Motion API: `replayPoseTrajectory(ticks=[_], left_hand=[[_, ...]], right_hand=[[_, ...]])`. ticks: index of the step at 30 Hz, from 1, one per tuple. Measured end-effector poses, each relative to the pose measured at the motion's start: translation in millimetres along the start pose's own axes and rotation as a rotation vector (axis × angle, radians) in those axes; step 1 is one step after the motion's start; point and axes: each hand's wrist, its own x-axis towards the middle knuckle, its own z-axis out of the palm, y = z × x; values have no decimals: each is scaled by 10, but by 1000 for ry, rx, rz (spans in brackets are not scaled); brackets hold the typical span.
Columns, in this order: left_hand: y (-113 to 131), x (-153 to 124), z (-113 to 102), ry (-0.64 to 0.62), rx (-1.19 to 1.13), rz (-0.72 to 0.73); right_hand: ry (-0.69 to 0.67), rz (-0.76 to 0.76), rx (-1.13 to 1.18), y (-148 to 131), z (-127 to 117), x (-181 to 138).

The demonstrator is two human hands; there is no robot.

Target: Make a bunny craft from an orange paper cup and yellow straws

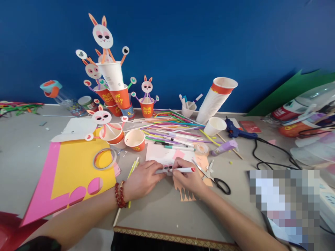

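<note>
My right hand (188, 176) grips a white marker with a red end (186, 170), its tip against a small white paper rabbit face (167, 168) with dark eyes. My left hand (143, 179), wearing a red bead bracelet, holds that face by its left edge, and the fingers partly cover it. Beneath lies a white paper sheet (154, 150). Peach cut-out paper (187, 194) extends under my right hand. Black-handled scissors (221, 185) rest just right of it. Beyond the hands lie a teal marker (179, 148) and a black marker (161, 143).
Rabbit figures in paper cups (115, 73) stand at the back left. Coloured sticks (170, 122) spread across the middle. A leaning cup stack (216, 99), glue gun (239, 132) and purple glue stick (224, 147) are rightward. Tape (95, 162) lies on yellow paper (75, 167).
</note>
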Motion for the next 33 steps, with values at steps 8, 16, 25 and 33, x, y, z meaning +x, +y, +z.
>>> replayPoseTrajectory(ticks=[8,16,25,33], left_hand=[[2,-3,2,7,-7,-4],[-8,-10,5,-8,-9,-1],[-1,-5,4,-7,7,-2],[5,-4,-2,-14,12,-7]], right_hand=[[-7,0,6,16,4,-2],[-10,0,3,1,2,1],[-10,-14,16,-6,-1,5],[2,0,19,-6,-5,6]])
